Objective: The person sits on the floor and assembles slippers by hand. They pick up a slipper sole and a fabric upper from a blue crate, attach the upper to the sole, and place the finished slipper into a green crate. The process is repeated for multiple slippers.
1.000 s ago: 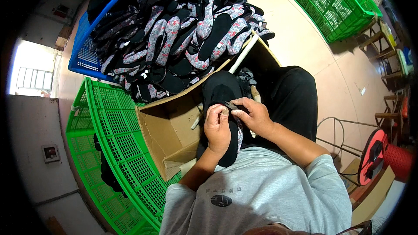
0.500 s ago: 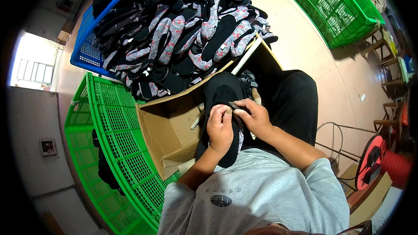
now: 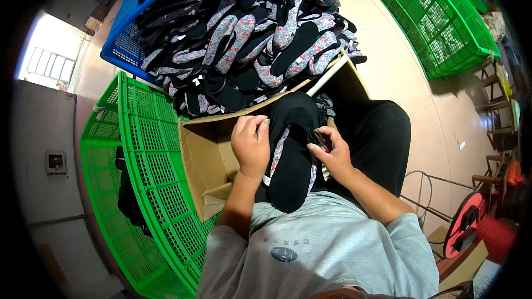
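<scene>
In the head view, the left hand (image 3: 252, 147) has drawn off leftward, thumb and fingertips pinched together, whether on anything I cannot tell, so the black slipper (image 3: 291, 182) on the lap now shows its floral edge. The right hand (image 3: 334, 155) stays at its right side, narrow around a small dark item (image 3: 321, 139). Counted: one slipper on the lap, one cardboard box (image 3: 194, 152), one blue crate (image 3: 123, 45); the piled slippers (image 3: 238, 41) overlap beyond counting.
</scene>
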The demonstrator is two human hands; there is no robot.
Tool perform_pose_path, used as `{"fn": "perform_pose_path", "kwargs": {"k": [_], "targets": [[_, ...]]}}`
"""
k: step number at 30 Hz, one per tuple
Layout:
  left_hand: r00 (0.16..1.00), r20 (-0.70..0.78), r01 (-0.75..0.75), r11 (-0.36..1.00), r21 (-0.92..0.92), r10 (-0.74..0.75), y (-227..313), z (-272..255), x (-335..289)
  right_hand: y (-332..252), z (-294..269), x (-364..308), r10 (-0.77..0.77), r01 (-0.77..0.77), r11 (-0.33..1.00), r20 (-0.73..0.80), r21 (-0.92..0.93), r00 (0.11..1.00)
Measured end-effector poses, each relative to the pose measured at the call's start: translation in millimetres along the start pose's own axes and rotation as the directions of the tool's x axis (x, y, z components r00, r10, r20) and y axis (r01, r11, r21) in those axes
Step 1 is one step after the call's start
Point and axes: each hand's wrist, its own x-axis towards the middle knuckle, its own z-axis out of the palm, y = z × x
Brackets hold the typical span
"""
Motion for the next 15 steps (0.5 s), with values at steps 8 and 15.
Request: {"fn": "perform_pose_path", "kwargs": {"k": [8,15], "targets": [[0.943,0.329,-0.118,0.871,0.477,-0.053,-65.2,-7.7,-4.4,13.2,0.0,4.2,-0.042,0.04,0.996,-0.033,-0.078,0.999],[0.99,0.142,-0.005,0.999,0.035,0.0,-37.3,1.9,4.0,24.2,1.4,7.1,0.046,-0.046,0.999,-0.062,0.0,0.997]]}}
